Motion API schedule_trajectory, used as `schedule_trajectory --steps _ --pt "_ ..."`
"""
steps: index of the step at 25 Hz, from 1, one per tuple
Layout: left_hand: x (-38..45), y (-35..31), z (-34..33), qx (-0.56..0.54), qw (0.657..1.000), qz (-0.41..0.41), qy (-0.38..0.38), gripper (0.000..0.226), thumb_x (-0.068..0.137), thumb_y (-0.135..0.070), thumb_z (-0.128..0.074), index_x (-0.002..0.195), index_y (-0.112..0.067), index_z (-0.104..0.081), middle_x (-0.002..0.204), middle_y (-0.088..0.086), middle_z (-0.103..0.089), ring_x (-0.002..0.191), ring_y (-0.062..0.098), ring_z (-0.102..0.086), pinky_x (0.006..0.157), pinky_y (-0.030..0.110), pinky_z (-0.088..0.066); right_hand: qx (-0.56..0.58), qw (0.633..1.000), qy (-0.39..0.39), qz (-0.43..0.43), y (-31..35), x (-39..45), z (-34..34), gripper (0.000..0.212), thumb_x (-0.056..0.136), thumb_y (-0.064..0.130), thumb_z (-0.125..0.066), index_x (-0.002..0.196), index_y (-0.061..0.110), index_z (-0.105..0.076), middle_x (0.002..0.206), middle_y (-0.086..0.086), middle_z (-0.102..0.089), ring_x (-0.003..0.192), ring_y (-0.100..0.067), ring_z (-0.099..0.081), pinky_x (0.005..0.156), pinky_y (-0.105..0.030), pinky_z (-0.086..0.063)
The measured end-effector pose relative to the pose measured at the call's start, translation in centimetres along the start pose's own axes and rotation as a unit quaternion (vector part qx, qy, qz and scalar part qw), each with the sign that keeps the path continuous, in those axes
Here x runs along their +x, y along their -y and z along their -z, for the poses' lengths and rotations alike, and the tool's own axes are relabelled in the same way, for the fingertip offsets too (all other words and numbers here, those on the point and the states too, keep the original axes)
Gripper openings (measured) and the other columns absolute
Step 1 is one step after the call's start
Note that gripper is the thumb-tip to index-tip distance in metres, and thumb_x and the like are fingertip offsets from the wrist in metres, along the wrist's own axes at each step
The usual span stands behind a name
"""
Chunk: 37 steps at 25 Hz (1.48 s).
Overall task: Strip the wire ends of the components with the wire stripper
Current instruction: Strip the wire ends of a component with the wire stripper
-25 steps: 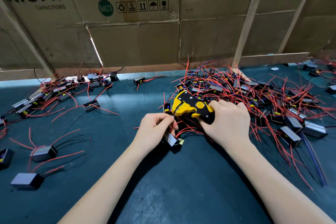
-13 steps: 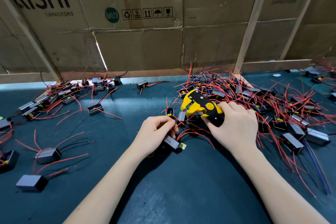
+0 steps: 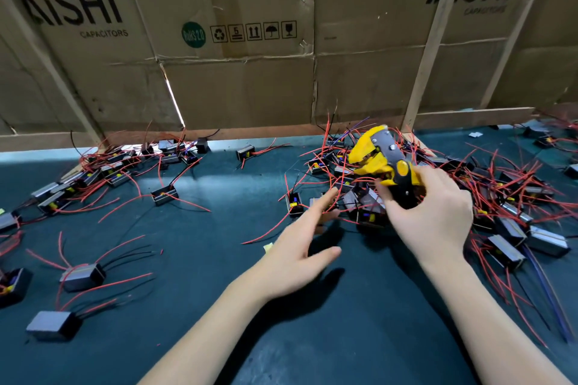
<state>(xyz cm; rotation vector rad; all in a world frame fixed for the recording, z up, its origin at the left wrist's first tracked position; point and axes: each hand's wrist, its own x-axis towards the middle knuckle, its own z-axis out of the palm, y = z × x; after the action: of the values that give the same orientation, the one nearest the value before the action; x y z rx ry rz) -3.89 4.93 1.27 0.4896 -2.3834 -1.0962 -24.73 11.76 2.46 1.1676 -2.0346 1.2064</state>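
Over tangled red wires point(image 3: 488, 197), yellow plastic wire stripper point(image 3: 380, 162) in right hand point(image 3: 431, 219).

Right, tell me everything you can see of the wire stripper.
The wire stripper has a yellow body that looks like plastic, with a grey-black plate, small rivets and a round yellow knob on its side. Its head points up and left, raised above the pile of red-wired components. The right hand grips its black handles, mostly hiding them. The picture does not show whether anything sits in its mouth.
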Motion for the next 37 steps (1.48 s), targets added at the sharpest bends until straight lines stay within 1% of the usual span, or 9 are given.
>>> schedule_trajectory --steps 5,10,13,18,26,28,31,34,37 --pt "-0.4 2.8 6.0 0.115 0.950 0.066 -0.281 0.047 0.088 -0.006 -0.064 0.134 -0.011 -0.054 0.128 0.002 -0.062 0.118 0.019 -0.057 0.108 0.044 -0.039 0.035 0.999 -0.011 -0.027 0.0 0.3 0.3 0.036 0.078 0.043 -0.077 0.091 0.012 -0.067 0.085 -0.004 -0.066 0.079 -0.031 -0.062 0.073 -0.045 -0.048" --pt "-5.1 7.7 13.6 0.372 0.697 0.427 -0.441 0.059 0.080 -0.020 -0.071 0.130 0.000 -0.048 0.142 0.033 -0.040 0.136 0.047 -0.030 0.112 0.054 -0.021 0.011 0.999 -0.020 0.034 -0.1 -0.1 0.0 0.039 0.077 0.049 -0.069 0.092 0.013 -0.066 0.084 -0.005 -0.066 0.080 -0.032 -0.062 0.073 -0.042 -0.043" --pt "-7.7 9.1 15.7 0.323 0.639 0.546 -0.435 0.066 0.082 -0.023 -0.070 0.134 0.004 -0.041 0.151 0.036 -0.023 0.142 0.051 -0.017 0.117 0.060 -0.010 0.010 0.999 -0.025 0.045 -0.1 -0.1 -0.1 0.040 0.078 0.052 -0.064 0.093 0.015 -0.066 0.083 -0.002 -0.065 0.080 -0.030 -0.062 0.074 -0.041 -0.042" --pt "-6.7 9.2 15.2 0.309 0.730 0.464 -0.394 0.026 0.089 -0.005 -0.055 0.110 0.006 -0.066 0.110 0.035 -0.061 0.110 0.051 -0.052 0.092 0.052 -0.045 0.008 0.999 -0.019 0.038 -0.3 -0.1 -0.2 0.041 0.078 0.054 -0.063 0.092 0.015 -0.065 0.083 -0.001 -0.064 0.080 -0.029 -0.062 0.074 -0.041 -0.041" --pt "-4.7 8.3 14.0 0.455 0.717 0.353 -0.393 0.020 0.092 -0.018 -0.060 0.098 -0.010 -0.077 0.087 0.024 -0.070 0.094 0.042 -0.059 0.086 0.042 -0.032 -0.012 0.998 -0.010 0.057 -0.3 -0.3 -0.5 0.042 0.077 0.052 -0.062 0.094 0.014 -0.067 0.085 -0.002 -0.066 0.081 -0.030 -0.063 0.071 -0.038 -0.038" --pt "-4.7 7.4 13.8 0.381 0.771 0.306 -0.408 0.021 0.093 -0.030 -0.063 0.094 -0.017 -0.080 0.082 0.016 -0.073 0.086 0.036 -0.064 0.081 0.038 -0.040 -0.012 0.998 -0.009 0.059 -0.3 -0.3 -0.6 0.043 0.077 0.053 -0.060 0.095 0.014 -0.067 0.084 -0.002 -0.065 0.081 -0.030 -0.062 0.071 -0.038 -0.038" --pt "-4.3 5.5 14.0 0.050 0.865 0.201 -0.457 0.031 0.095 -0.043 -0.057 0.082 -0.025 -0.078 0.070 -0.004 -0.074 0.066 0.006 -0.061 0.071 0.019 -0.048 -0.016 0.998 -0.008 0.060 -0.4 -0.3 -0.6 0.045 0.077 0.054 -0.059 0.095 0.014 -0.067 0.084 -0.002 -0.065 0.081 -0.030 -0.062 0.071 -0.038 -0.038" --pt "-4.2 6.7 14.6 0.139 0.835 0.186 -0.499 0.021 0.098 -0.028 -0.053 0.096 -0.020 -0.072 0.095 0.003 -0.073 0.098 0.021 -0.062 0.089 0.034 -0.045 -0.020 0.998 -0.005 0.058 -0.4 -0.3 -0.7 0.044 0.077 0.054 -0.060 0.095 0.014 -0.067 0.084 -0.001 -0.065 0.080 -0.030 -0.062 0.072 -0.038 -0.038" --pt "-3.9 8.6 13.8 0.307 0.845 0.252 -0.358 0.027 0.101 -0.020 -0.049 0.119 -0.009 -0.067 0.120 0.015 -0.066 0.119 0.038 -0.051 0.097 0.046 -0.039 -0.024 0.998 0.003 0.059 -0.4 -0.5 -0.8 0.044 0.076 0.055 -0.060 0.094 0.015 -0.067 0.083 -0.001 -0.064 0.079 -0.029 -0.061 0.073 -0.038 -0.038"
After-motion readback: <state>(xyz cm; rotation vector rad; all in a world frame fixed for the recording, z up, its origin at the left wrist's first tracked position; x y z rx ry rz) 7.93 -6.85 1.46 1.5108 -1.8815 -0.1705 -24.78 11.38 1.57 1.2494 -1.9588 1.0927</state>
